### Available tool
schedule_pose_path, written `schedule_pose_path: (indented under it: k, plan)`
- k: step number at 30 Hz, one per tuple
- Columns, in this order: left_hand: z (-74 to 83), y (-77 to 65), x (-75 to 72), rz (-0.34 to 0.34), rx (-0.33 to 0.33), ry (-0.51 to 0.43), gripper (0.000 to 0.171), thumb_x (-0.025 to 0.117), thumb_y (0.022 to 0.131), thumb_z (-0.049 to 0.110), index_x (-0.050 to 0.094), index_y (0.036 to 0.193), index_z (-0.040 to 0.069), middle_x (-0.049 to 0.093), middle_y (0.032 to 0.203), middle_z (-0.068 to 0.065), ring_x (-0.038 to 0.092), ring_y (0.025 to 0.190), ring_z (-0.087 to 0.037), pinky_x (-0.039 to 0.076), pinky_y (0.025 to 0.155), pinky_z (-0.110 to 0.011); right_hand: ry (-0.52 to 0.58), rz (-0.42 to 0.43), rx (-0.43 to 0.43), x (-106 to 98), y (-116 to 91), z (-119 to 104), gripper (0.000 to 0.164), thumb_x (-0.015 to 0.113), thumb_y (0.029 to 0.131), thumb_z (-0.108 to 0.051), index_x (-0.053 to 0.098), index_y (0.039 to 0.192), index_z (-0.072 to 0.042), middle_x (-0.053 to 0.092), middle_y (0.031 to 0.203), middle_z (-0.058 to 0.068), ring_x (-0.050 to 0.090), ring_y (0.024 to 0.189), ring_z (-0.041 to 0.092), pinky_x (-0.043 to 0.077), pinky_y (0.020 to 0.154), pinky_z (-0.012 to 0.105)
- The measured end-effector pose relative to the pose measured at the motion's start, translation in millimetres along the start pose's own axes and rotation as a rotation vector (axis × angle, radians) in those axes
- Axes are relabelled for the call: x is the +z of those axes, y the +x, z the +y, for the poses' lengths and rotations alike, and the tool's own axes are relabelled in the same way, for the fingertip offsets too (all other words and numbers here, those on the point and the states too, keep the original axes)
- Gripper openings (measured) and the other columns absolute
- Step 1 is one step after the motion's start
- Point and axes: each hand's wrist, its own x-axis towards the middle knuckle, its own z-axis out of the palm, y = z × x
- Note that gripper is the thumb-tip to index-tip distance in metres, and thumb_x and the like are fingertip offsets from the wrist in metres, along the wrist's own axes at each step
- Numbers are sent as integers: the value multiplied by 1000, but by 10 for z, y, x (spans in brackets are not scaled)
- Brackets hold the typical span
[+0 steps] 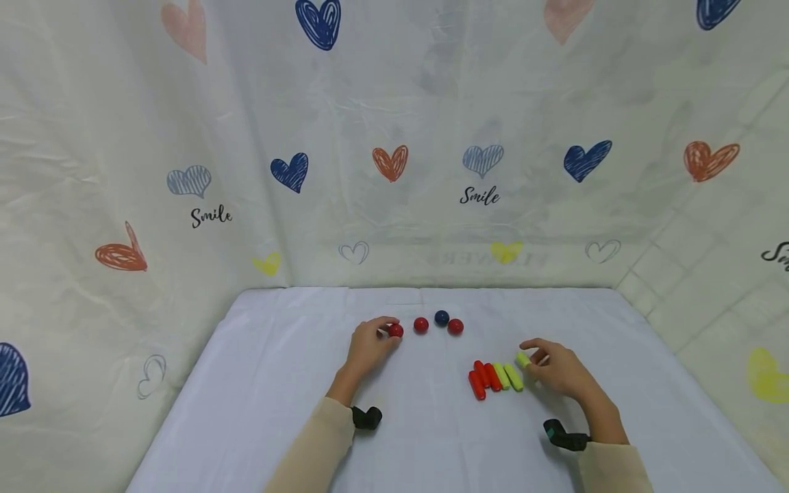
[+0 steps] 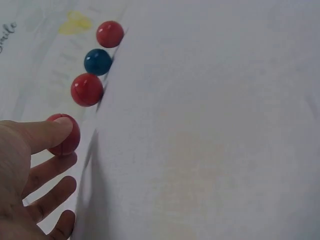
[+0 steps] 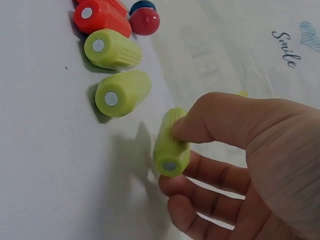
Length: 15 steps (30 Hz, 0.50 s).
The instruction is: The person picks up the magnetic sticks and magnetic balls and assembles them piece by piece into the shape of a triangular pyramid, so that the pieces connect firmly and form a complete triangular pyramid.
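Observation:
At the left of a row of balls, my left hand (image 1: pixel 370 347) pinches a red ball (image 2: pixel 73 137) between thumb and fingers. Two more red balls (image 1: pixel 421 325) and a dark blue ball (image 1: pixel 442 318) lie to its right. My right hand (image 1: pixel 557 370) pinches a yellow-green ridged rod (image 3: pixel 170 150) with a grey disc on its end. Just left of that hand, two other yellow-green rods (image 3: pixel 123 93) lie side by side on the cloth. Red rods (image 1: pixel 477 385) of the same shape continue the row leftward.
A white cloth (image 1: pixel 277 411) covers the table. Behind it hangs a pale curtain (image 1: pixel 345 219) printed with hearts and the word Smile. Each wrist wears a black camera mount (image 1: pixel 368 418).

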Motion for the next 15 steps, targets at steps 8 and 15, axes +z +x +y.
schedule_pose_path:
  k: [8,15]
  plan:
    - [-4,-158,-143,-34,-43,-98,34,79,90,20,71,123,21,75,108,-4,63,93,-18,53,82,-35,33,69,-98,38,11,-101,36,66,94,-14,63,130,-8,66,103,9,59,91,22,50,67,30]
    - [-14,-266,-183,-94,-66,-160,34,78,91,23,70,124,24,75,111,-4,62,94,-17,52,81,-33,77,66,-170,150,40,-357,35,66,95,-13,66,130,-10,67,105,7,59,93,22,53,71,27]
